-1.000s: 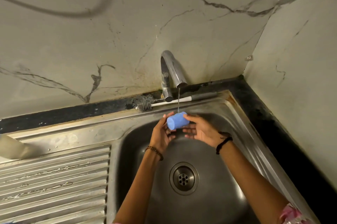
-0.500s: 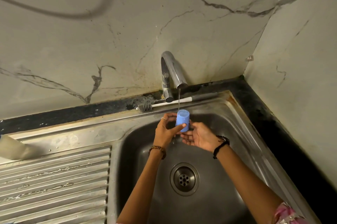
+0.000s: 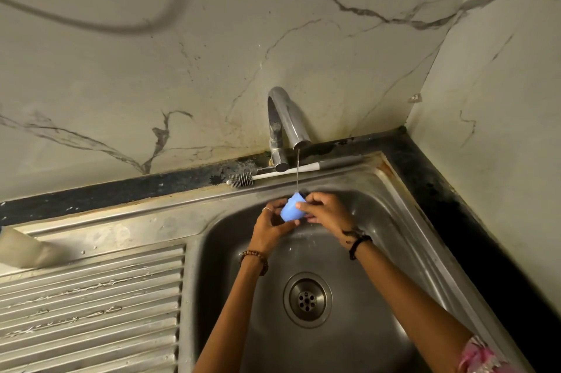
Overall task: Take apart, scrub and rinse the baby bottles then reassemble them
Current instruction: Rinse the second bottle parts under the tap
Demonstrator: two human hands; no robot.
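One blue cap (image 3: pixel 292 211), gripped by both the left hand (image 3: pixel 273 225) and right hand (image 3: pixel 326 211) under one tap (image 3: pixel 285 126); one brush (image 3: pixel 243 179) lay beyond.

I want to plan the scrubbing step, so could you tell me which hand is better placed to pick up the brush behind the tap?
Probably the right hand: the brush handle points toward its side.

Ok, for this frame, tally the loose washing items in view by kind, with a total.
Blue bottle cap, held under the tap stream by the left hand and right hand: 1
Bottle brush, lying on the sink rim behind the basin: 1
Total: 2
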